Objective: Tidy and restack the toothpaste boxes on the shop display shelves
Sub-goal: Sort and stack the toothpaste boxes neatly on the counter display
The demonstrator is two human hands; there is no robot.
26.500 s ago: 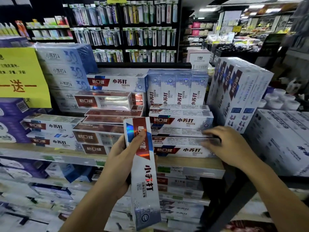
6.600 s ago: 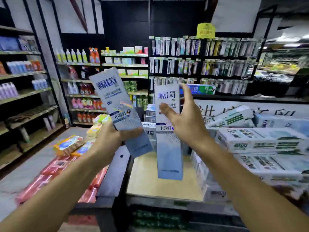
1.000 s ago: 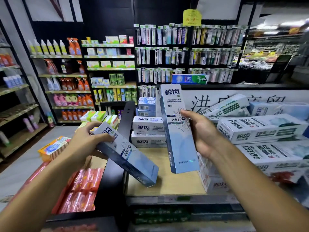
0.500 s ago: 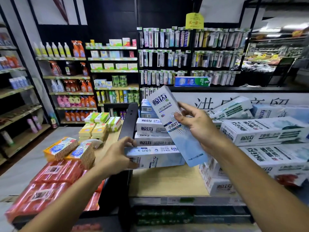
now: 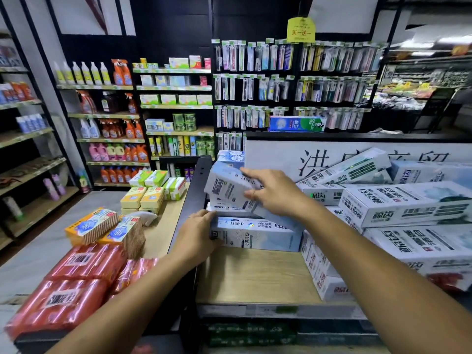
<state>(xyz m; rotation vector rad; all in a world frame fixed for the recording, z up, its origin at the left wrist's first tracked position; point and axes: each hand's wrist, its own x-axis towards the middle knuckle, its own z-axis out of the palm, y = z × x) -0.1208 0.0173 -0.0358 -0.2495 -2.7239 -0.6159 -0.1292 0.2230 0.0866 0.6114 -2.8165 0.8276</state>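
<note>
A pale blue toothpaste box lies flat on the wooden shelf, in front of a low stack of the same boxes. My left hand grips its left end. Just above it, my right hand holds a second pale blue box tilted, its lower end hidden behind my hand and touching the flat box. White and green toothpaste boxes are piled loosely on the right of the shelf.
A black upright post borders the shelf on the left. Left of it a table carries red packs, orange boxes and yellow-green boxes. Toothbrush racks and bottle shelves stand behind.
My left hand has pushed its box flat against the stack on the shelf. My right hand has swung its box down from near upright to a low tilt above it.
</note>
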